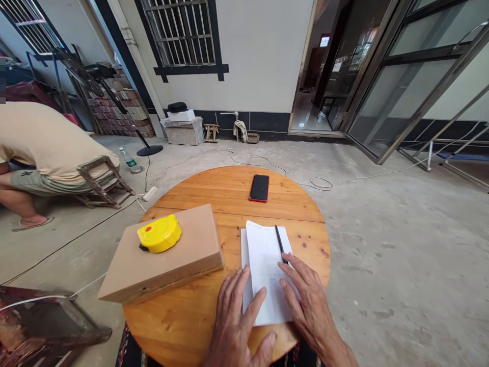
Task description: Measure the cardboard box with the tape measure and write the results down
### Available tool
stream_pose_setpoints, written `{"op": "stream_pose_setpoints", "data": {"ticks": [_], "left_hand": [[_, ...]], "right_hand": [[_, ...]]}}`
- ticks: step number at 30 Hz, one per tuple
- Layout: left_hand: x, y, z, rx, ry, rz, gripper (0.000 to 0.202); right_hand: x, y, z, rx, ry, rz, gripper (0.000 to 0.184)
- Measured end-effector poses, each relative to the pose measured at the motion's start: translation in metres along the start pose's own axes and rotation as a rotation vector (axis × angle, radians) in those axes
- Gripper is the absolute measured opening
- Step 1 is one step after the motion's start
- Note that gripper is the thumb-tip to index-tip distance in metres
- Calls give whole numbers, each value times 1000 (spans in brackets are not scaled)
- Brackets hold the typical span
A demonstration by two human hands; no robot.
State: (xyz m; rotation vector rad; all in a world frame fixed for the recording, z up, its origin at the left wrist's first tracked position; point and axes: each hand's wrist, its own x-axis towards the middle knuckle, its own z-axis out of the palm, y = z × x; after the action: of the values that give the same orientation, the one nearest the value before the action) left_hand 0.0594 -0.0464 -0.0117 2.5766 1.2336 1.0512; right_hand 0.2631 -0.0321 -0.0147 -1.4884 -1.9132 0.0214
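Left hand: the left hand (237, 326) is laid flat with fingers spread, palm down, on the worktop (198, 316); its fingertips are rested on the lower left edge of the paper sheet (267, 275). Nothing is pinched.
Right hand: the right hand (307, 300) is laid flat and open on the right side of the sheet, fingers stretched forward, the tips lying just beside the lower end of the pen (280, 244).
Paper sheet: white, faintly written on, lying near the front right of the round wooden worktop, held down between both hands.
Pen: dark and slim, placed on the upper right part of the sheet, pointing away.
Cardboard box: a flat brown cardboard box (168, 260) is set to the left of the sheet, slightly overhanging the edge.
Tape measure: a yellow tape measure (159, 233) is rested on top of the box.
Phone: a red-cased phone (259, 188) lies screen up at the far side, well apart from the hands.
Other person: a person (42, 148) in a beige shirt is bent over at far left, beside a low wooden stool (101, 181).
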Motion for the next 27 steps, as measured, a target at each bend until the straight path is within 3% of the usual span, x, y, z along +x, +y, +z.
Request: {"op": "stream_pose_setpoints", "data": {"ticks": [7,13,15,19,23,27], "left_hand": [[-20,-2,-13,-7,114,-21,49],[-57,-31,-56,96,262,-162,50],[-65,-41,-72,103,371,-221,51],[-61,-63,-103,33,705,-440,60],[-50,-94,-129,-81,769,-608,63],[-46,-122,-136,-322,757,-825,62]], "right_hand": [[4,-14,1,-36,8,-72,31],[9,-17,3,-44,12,-120,31],[14,-17,2,-48,13,-107,30],[28,-25,-4,-24,-30,-30,30],[55,-59,-9,28,-45,-57,33],[104,-116,2,103,-77,-212,36]]}}
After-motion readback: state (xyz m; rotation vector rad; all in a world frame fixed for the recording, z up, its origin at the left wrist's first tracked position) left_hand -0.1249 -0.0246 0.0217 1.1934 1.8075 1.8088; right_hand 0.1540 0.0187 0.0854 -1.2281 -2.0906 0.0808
